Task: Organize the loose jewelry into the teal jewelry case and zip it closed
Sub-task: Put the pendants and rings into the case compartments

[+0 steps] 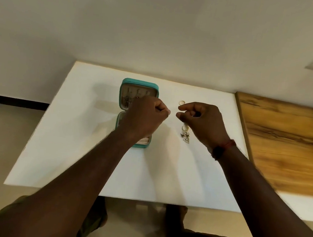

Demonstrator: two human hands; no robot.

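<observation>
The teal jewelry case (125,82) lies open in the middle of the white table (71,148), its lid on the far side with several pieces hanging from hooks. My left hand (146,117) hovers over the case with fingers curled and thumb pressed to the index finger; nothing shows in the pinch. Just right of it, my right hand (201,121) has its fingers curled round a small shiny piece of jewelry (192,114), with index and thumb pointing left. A gold ring (181,102) lies beyond that hand. More rings and a silver pendant (185,135) lie under it.
A wooden tabletop (288,143) adjoins the white table on the right. A plain wall rises right behind the table's far edge. My knees show under the near edge.
</observation>
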